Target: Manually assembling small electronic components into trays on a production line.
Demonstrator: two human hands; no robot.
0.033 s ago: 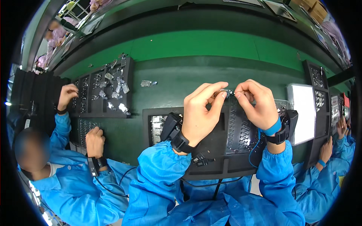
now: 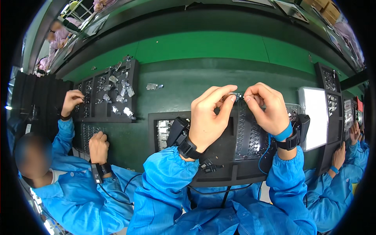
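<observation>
Between the thumb and index finger of my left hand [image 2: 209, 115] is a small silver-and-dark electronic part [image 2: 237, 95], partly covered by the fingers. My right hand [image 2: 268, 107] pinches thumb and index together at the part's right end; whatever is between those fingertips is too small to make out. Both hands hover over a black foam tray [image 2: 215, 182]. Its left compartment holds silver metal parts [image 2: 163, 131]. Under my right hand lies a clear plastic tray [image 2: 247, 158] with rows of small dark pieces. Several loose black parts [image 2: 211, 166] sit near my left wrist.
A single silver part [image 2: 154, 86] lies on the green table [image 2: 176, 74]. Another black tray [image 2: 135, 78] with scattered silver parts stands left, beside a co-worker's hands [image 2: 98, 148]. Right are a white sheet in a clear tray [image 2: 314, 117], another parts tray [image 2: 333, 129] and another co-worker's hand [image 2: 338, 158].
My hands and the part stay in place. At the left, the co-worker's farther hand has shifted slightly to the right, over the tray.
</observation>
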